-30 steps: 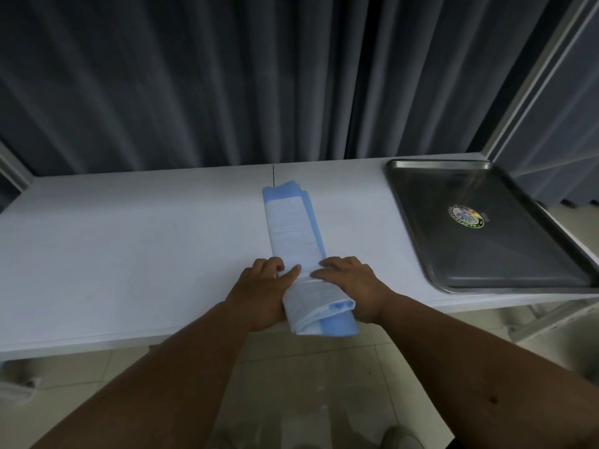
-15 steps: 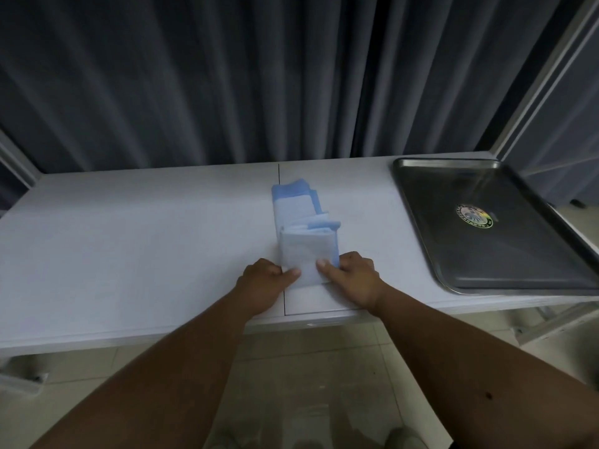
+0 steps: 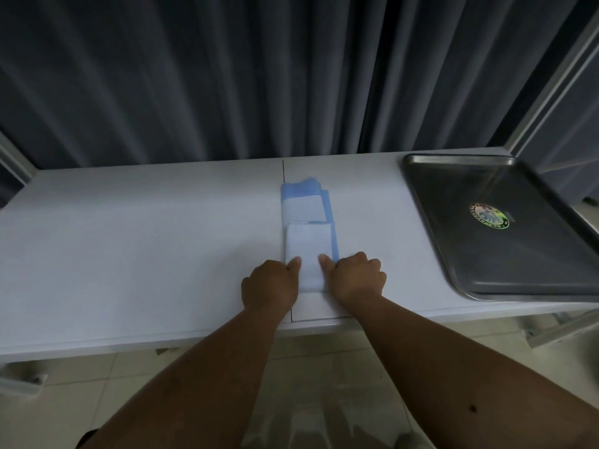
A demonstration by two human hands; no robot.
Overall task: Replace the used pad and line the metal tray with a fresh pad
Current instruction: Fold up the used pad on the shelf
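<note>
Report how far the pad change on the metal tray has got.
Done: the metal tray sits bare on the table, no pad in it. In hand: the left hand and right hand press a folded blue and white pad on the table, thumbs on its near fold. Left: lining the tray with a pad.

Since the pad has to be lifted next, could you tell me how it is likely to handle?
The pad is probably floppy: it lies folded flat over itself under both thumbs. It looks thin, so likely light. The folds may spring open once the left hand and right hand let go.
</note>
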